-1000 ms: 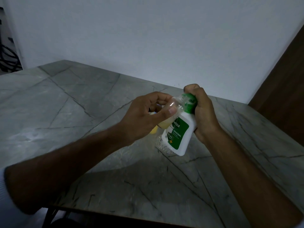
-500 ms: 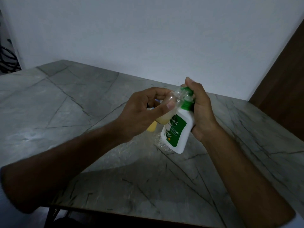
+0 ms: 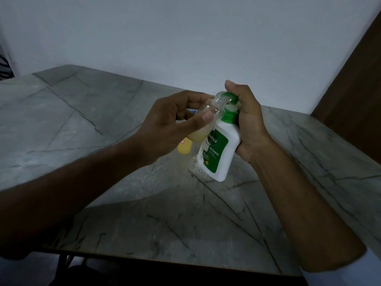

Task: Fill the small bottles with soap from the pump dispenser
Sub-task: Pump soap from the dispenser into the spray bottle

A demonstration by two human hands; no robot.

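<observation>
My right hand (image 3: 248,122) grips a white soap dispenser (image 3: 218,153) with a green label, held tilted above the table, thumb on top of its green pump head (image 3: 232,98). My left hand (image 3: 175,122) pinches a small clear bottle (image 3: 208,114) between thumb and fingers, its open mouth right under the pump spout. Yellowish soap fills the small bottle's lower part. A second small bottle (image 3: 185,148), yellow, lies on the table behind my left hand, partly hidden.
A grey marble-patterned table (image 3: 103,124) runs to a white wall behind. A small clear bubbly object (image 3: 199,169) lies on the table under the dispenser. A dark wooden panel (image 3: 356,96) stands at the right. The table's front edge is near me.
The pump head has risen from its pressed-down position, and my right thumb has lifted with it. Both hands and bottles stay in about the same place.
</observation>
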